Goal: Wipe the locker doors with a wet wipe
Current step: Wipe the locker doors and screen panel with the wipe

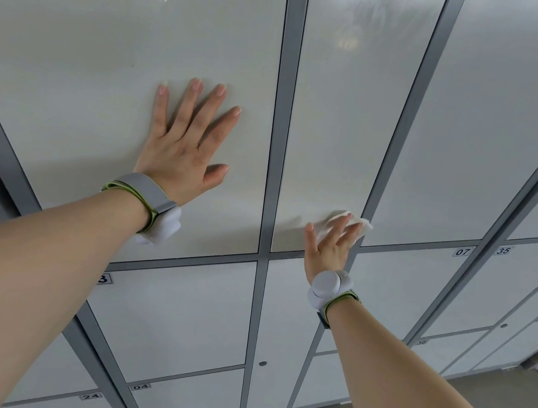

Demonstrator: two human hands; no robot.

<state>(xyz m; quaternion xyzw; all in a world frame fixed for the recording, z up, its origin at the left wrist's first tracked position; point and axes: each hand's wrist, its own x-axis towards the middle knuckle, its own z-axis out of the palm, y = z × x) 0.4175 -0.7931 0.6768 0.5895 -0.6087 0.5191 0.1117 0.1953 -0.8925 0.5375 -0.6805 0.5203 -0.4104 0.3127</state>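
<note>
The white wet wipe (360,223) is pressed flat on the narrow locker door (336,109) in the middle, low down near the door's right edge. The right hand (327,246) is on top of it. Its fingers (340,228) are straight and spread out, pushing the wet wipe onto the door, not curled round it. A bit of the wet wipe sticks out past the fingertips. The right edge of the wipe is close to the gray bar (407,119) on that side.

The left hand (182,146) lies flat on the wide locker door (86,91) next to it. Its fingers (184,105) are straight and spread, and it holds nothing. A gray strip (283,102) runs between the two doors, so the two hands are on different doors.

Each wrist has a gray band with a round white piece on it, one on the left wrist (144,193) and one on the right wrist (331,288).

The doors are shiny and pale. Below them are smaller locker doors. One has a little round lock (262,363). Small number tags show 07 (462,252), 35 (503,250), 04 (140,386) and 24 (91,396). The brown-gray floor (474,405) is at the bottom right.
</note>
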